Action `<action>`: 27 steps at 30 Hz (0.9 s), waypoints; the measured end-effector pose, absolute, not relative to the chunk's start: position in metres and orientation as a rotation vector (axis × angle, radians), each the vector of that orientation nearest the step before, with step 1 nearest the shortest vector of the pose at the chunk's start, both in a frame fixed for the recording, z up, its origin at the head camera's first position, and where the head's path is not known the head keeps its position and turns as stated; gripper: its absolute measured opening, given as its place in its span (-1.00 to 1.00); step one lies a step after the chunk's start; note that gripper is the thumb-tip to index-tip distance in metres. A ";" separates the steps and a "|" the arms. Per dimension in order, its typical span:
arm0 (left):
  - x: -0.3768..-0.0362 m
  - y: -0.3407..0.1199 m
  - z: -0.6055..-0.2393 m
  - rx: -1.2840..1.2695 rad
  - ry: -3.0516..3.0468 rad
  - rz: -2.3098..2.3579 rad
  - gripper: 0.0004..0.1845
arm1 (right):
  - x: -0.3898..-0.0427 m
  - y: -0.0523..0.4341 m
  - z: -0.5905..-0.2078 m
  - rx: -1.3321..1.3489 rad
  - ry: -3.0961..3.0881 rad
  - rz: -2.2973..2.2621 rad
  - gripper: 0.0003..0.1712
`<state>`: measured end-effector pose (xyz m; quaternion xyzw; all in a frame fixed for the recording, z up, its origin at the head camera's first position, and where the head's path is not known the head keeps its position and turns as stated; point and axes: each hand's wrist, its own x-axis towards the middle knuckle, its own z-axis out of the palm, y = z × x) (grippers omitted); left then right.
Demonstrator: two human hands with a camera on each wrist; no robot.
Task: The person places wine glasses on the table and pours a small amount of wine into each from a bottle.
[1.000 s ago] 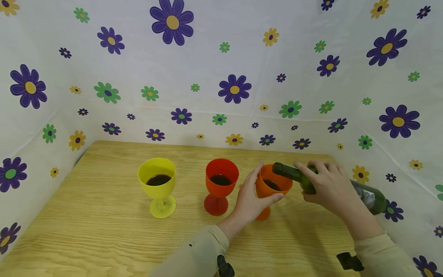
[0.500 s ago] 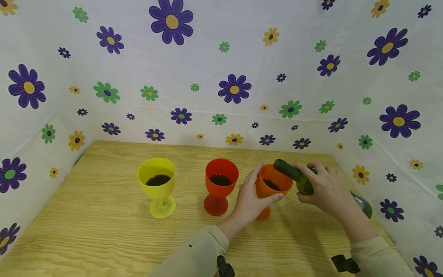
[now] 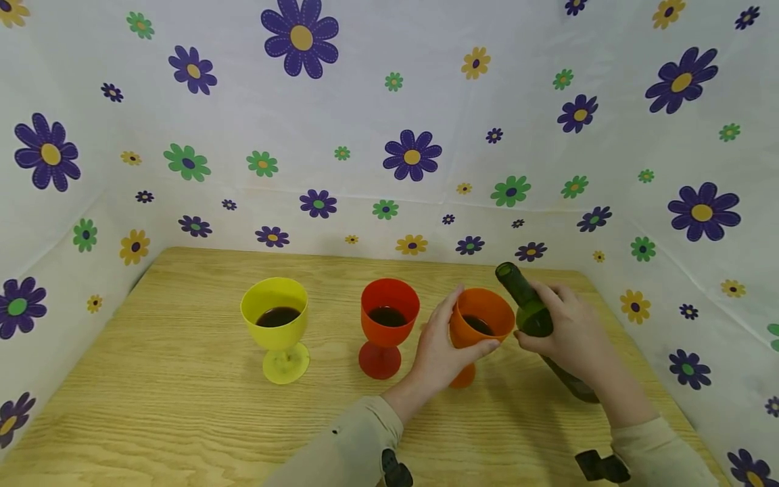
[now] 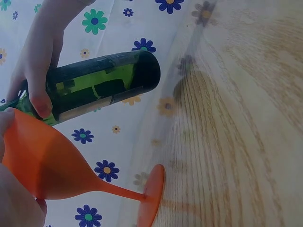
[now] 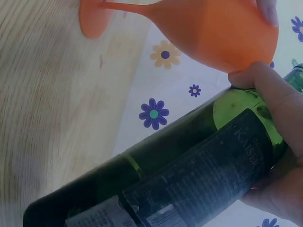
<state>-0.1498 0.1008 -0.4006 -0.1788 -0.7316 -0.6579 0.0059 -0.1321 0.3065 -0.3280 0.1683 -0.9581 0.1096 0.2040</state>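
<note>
An orange goblet (image 3: 485,312) with dark liquid in it stands on the table, its foot on the wood. My left hand (image 3: 439,338) grips its bowl from the left, thumb across the front. Just right of it, my right hand (image 3: 569,331) holds a green wine bottle (image 3: 516,283) around its shoulder. The bottle leans with its mouth up and to the left, beyond the goblet's rim. In the left wrist view, the base of the bottle (image 4: 147,71) is raised above the tabletop. The right wrist view shows the bottle's dark label (image 5: 203,175).
A red goblet (image 3: 390,308) stands left of my left hand, and a yellow goblet (image 3: 276,304) farther left; both contain dark liquid. The wooden table (image 3: 182,379) ends at a flower-printed white cloth (image 3: 341,122) at the back and sides.
My right hand has tipped the bottle back toward upright, its neck rising away from the orange goblet's rim and its base swinging down. My left hand and the goblets stay put.
</note>
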 end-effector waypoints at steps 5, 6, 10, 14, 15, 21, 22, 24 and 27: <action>-0.150 0.101 -0.401 -0.553 -2.293 -2.063 -0.06 | -0.131 0.308 -0.327 0.391 -2.722 0.479 -0.09; -0.150 0.101 -0.401 -0.552 -2.293 -2.063 -0.06 | -0.131 0.309 -0.326 0.370 -2.729 0.519 -0.09; -0.150 0.101 -0.401 -0.546 -2.296 -2.067 -0.06 | -0.131 0.314 -0.321 0.280 -2.726 0.664 -0.13; -0.150 0.102 -0.401 -0.539 -2.297 -2.071 -0.05 | -0.133 0.324 -0.318 0.210 -2.671 0.767 -0.24; -0.150 0.102 -0.401 -0.537 -2.296 -2.071 -0.05 | -0.134 0.327 -0.317 0.181 -2.661 0.800 -0.25; -0.150 0.102 -0.401 -0.545 -2.292 -2.074 -0.05 | -0.134 0.349 -0.317 -0.087 -2.614 0.987 -0.11; -0.150 0.102 -0.401 -0.549 -2.291 -2.075 -0.05 | -0.135 0.352 -0.317 -0.131 -2.597 1.008 -0.09; -0.150 0.102 -0.402 -0.550 -2.290 -2.075 -0.06 | -0.137 0.358 -0.319 -0.207 -2.568 1.049 -0.10; -0.150 0.101 -0.402 -0.543 -2.286 -2.081 -0.06 | -0.139 0.363 -0.321 -0.298 -2.531 1.061 -0.11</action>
